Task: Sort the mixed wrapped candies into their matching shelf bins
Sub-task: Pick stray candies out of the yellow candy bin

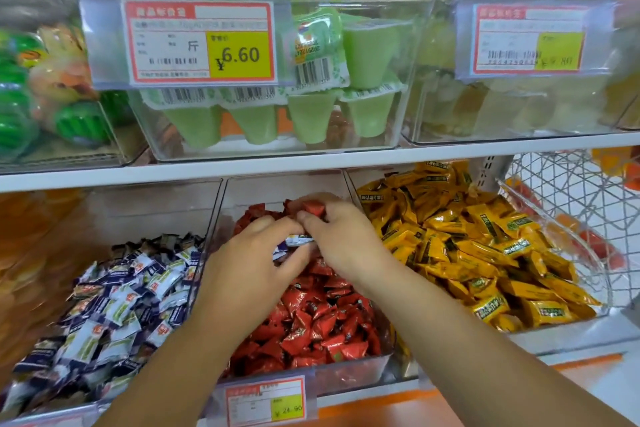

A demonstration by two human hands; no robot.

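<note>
Three clear bins stand side by side on the lower shelf. The left bin [207,218] holds blue-and-white wrapped candies [114,305], the middle bin [346,371] red ones [322,322], the right bin [588,263] yellow ones [485,253]. Both hands reach into the middle bin above the red pile. My left hand [252,274] pinches a blue-and-white candy [294,241] between thumb and fingers. My right hand [343,239] touches the same candy and has a red candy [313,208] at its fingertips.
On the upper shelf [311,163], clear bins hold green jelly cups [311,114], with price tags on the fronts. A wire basket [571,191] sits at the right. A price tag [266,399] hangs on the middle bin's front.
</note>
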